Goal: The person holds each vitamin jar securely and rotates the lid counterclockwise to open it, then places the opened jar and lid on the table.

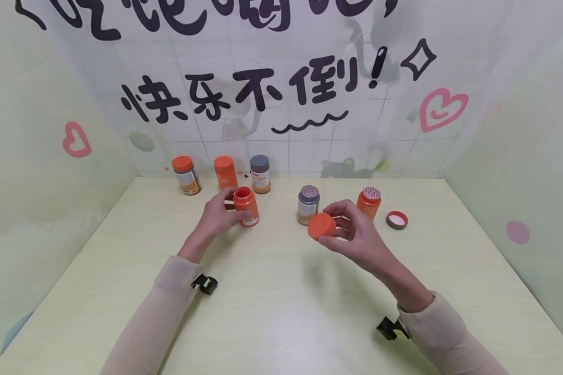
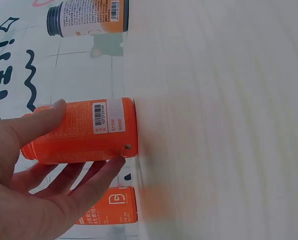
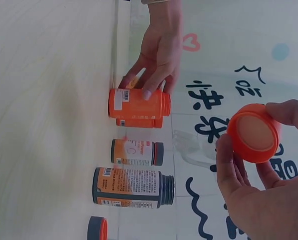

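Note:
My left hand (image 1: 217,214) grips an orange bottle (image 1: 247,212) that stands uncapped on the table, its red-lined mouth facing up. In the left wrist view the thumb lies along one side of this bottle (image 2: 106,132) and the fingers along the other. To the right, above the table, my right hand (image 1: 358,237) pinches an orange cap (image 1: 321,226) between thumb and fingers. The right wrist view shows the pale inner disc of the cap (image 3: 256,132). Just behind that hand are a grey bottle (image 1: 307,208) and another orange bottle (image 1: 368,204), both uncapped with patterned seals over their mouths.
Along the back stand three capped bottles: one with an orange cap (image 1: 186,177), an orange one (image 1: 225,172) and one with a grey cap (image 1: 260,176). A loose dark cap (image 1: 396,221) lies inside-up at the right. A printed wall (image 1: 262,151) closes off the table's back.

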A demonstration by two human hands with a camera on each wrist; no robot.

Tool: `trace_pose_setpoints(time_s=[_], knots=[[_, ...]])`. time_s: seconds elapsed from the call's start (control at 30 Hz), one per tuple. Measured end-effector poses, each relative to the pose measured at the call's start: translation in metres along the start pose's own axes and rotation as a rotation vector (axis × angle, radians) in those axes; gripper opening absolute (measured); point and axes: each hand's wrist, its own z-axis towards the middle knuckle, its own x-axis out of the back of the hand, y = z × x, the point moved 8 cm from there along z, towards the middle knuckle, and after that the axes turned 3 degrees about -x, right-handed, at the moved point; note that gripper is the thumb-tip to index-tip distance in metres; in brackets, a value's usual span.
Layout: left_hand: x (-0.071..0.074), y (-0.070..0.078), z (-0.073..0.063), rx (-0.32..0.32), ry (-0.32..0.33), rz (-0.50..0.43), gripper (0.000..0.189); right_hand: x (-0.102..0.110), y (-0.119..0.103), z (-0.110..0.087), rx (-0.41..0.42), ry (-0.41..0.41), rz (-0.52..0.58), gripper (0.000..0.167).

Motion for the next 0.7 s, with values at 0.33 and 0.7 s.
trace_pose_setpoints(time_s=[0.33, 0.7], knots=[[-0.001, 0.000, 0.003, 0.010, -0.021, 0.005, 0.078, -0.010, 0.000, 0.001, 0.005, -0.041, -0.081, 0.051], [0.013, -0.009, 0.002, 0.079, -0.084, -0.023, 0.084, -0.023, -0.011, 0.017, 0.149, 0.063, -0.443, 0.056]])
